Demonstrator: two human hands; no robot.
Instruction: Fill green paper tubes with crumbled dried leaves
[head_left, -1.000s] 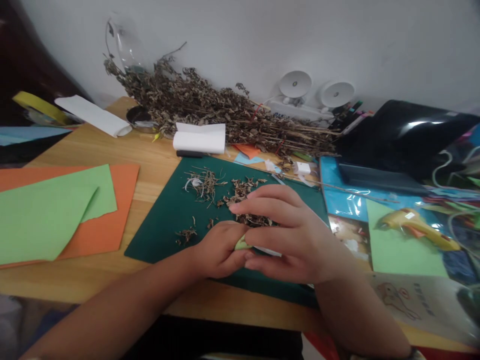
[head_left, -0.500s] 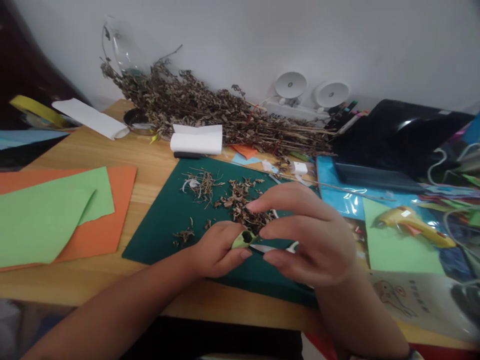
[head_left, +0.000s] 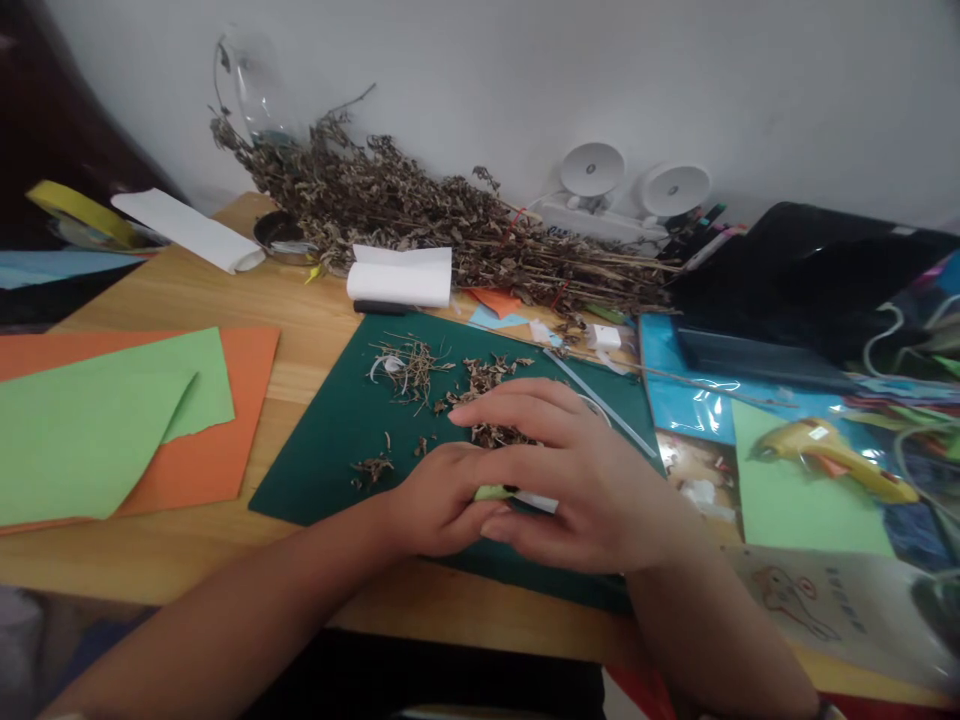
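Observation:
My left hand (head_left: 439, 500) rests on the dark green cutting mat (head_left: 330, 440), its fingers closed round a small rolled piece of light green paper (head_left: 492, 492). My right hand (head_left: 581, 475) lies over it from the right, fingers curled and pressing on the same green paper, with a white strip (head_left: 536, 502) showing under the fingers. Crumbled dried leaves (head_left: 480, 385) lie scattered on the mat just beyond both hands.
Green sheets (head_left: 90, 420) on orange paper (head_left: 202, 470) lie left. A bundle of dried branches (head_left: 450, 225) and a white paper roll (head_left: 401, 280) sit at the back. A yellow glue gun (head_left: 832, 455) lies right, with a black tray (head_left: 810, 270) behind it.
My right hand, lifted with fingers raised half a second ago, has come back down over the green paper roll. The left hand stayed put on the mat.

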